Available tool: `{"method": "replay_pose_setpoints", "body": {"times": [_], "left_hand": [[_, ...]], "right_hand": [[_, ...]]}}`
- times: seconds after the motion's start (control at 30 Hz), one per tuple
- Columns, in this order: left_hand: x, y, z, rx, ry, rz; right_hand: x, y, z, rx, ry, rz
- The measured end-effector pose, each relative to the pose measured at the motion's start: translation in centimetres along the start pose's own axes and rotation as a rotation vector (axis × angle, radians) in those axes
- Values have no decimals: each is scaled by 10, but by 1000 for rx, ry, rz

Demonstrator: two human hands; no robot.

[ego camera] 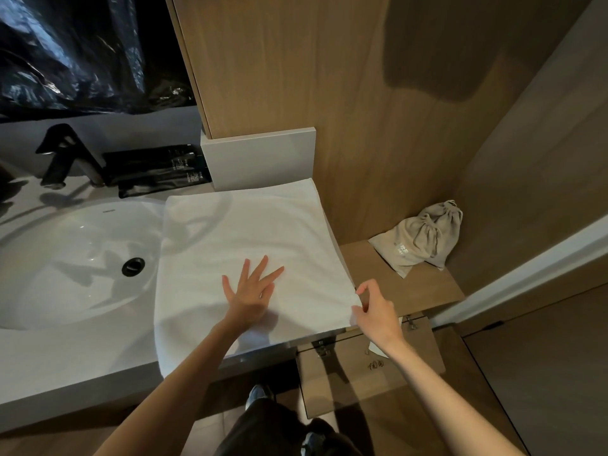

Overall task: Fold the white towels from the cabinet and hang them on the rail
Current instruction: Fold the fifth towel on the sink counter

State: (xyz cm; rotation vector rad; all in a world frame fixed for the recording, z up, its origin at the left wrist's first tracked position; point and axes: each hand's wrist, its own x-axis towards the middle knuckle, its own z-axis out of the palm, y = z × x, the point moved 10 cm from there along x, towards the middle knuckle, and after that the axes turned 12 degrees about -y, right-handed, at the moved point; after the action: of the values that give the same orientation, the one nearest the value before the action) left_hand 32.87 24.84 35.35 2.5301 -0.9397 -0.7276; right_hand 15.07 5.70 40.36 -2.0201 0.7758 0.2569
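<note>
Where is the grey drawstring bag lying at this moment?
In the head view, the grey drawstring bag lies at the right, on the far end of a wooden shelf, to the right of the spread white towel.

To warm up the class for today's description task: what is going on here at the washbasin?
A person is working on a white towel spread on the counter beside the sink, part of it hanging over the front edge. The left hand presses flat on its middle, fingers spread, while the right hand pinches its right edge. A grey drawstring bag lies on the wooden shelf to the right.
</note>
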Motion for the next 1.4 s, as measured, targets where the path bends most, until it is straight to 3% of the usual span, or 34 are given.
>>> {"method": "replay_pose_setpoints", "body": {"times": [0.13, 0.23, 0.4, 0.53, 0.67, 1.03, 1.2, 1.3, 1.4], "left_hand": [[-5, 4, -7, 30, 98, 7], [-14, 4, -28, 94, 236, 0], [-7, -16, -42, 210, 225, -42], [8, -28, -48, 278, 138, -90], [6, -42, -44, 261, 87, -111], [4, -42, -46, 204, 130, -101], [15, -34, -90, 147, 380, 30], [48, -39, -109, 142, 378, 9], [86, -44, -113, 226, 290, -70]], "right_hand": [[3, -1, -1, -292, 77, 33], [0, -42, -1, -432, 210, -191], [37, -99, 81, -564, 32, -469], [74, -121, 139, -675, -109, -478], [98, -116, 138, -871, -77, -447], [169, -90, 39, -803, 118, -152], [161, -138, 63, -734, 201, -344], [175, -170, 94, -659, 94, -451], [199, -187, 111, -704, 29, -427]]}}
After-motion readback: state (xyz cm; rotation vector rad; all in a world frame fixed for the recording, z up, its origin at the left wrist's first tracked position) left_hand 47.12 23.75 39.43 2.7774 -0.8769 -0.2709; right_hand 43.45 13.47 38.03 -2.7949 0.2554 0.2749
